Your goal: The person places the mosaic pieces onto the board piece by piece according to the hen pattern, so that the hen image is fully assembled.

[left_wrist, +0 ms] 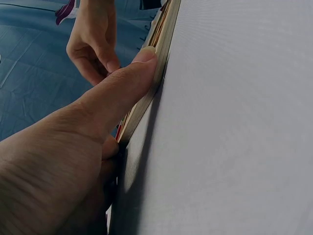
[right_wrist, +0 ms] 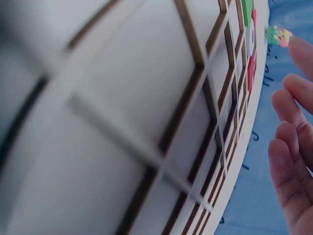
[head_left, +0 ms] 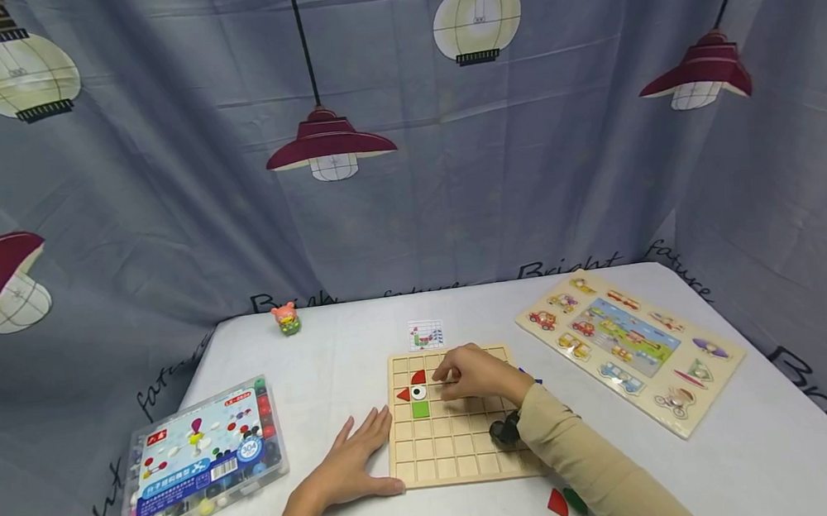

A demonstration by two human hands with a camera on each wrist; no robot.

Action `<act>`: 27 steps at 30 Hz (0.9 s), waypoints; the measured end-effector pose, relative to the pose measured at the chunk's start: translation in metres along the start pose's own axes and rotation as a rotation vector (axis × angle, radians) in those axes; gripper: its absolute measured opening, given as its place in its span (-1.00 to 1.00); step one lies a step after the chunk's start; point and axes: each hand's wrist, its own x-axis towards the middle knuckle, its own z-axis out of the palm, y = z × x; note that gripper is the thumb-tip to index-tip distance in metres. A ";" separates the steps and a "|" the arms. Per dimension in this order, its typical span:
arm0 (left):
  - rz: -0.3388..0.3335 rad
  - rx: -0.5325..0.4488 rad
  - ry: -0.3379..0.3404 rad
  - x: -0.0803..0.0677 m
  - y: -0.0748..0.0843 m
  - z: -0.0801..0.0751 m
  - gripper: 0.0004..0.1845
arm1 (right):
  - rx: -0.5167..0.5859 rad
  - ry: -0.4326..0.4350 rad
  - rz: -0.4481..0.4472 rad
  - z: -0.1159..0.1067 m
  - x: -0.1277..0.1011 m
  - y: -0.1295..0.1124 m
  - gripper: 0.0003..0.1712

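Four small flat pieces sit in the grid of the wooden board (head_left: 443,448), which lies in the lower middle of the head frame: a red quarter-round (head_left: 418,376), a red triangle (head_left: 403,394), a white piece with a black dot (head_left: 418,392) and a green square (head_left: 421,409); the board looks stiff and fairly light, likely to slide on the white table (head_left: 341,364) if pushed, so its outer edge seems the place to steady it; the pieces look thin, hard and light, probably smooth enough to slip, and best pinched by opposite edges; none looks fragile, though the thin grid strips might chip under a hard knock; the left hand (head_left: 358,458), at the board's lower left, has its fingers straight and spread, the thumb touching the board near that corner; the right hand (head_left: 473,373) is over the upper middle of the board, just right of the seated pieces, its fingers bent; no piece shows at its fingertips, and I cannot tell whether it pinches one; below the board's lower right corner lie a loose red piece (head_left: 558,503) and a loose green piece (head_left: 575,501), the green one just beside the right sleeve (head_left: 597,456).
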 end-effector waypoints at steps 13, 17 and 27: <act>0.002 -0.012 0.013 -0.001 -0.001 0.001 0.20 | 0.016 0.055 0.036 -0.011 -0.031 0.010 -0.71; 0.005 -0.013 0.013 -0.001 -0.002 0.001 0.20 | 0.023 0.071 0.029 -0.015 -0.045 0.021 -0.72; -0.007 -0.025 0.005 0.000 -0.003 0.003 0.20 | -0.010 0.159 -0.014 -0.032 -0.091 0.049 -0.74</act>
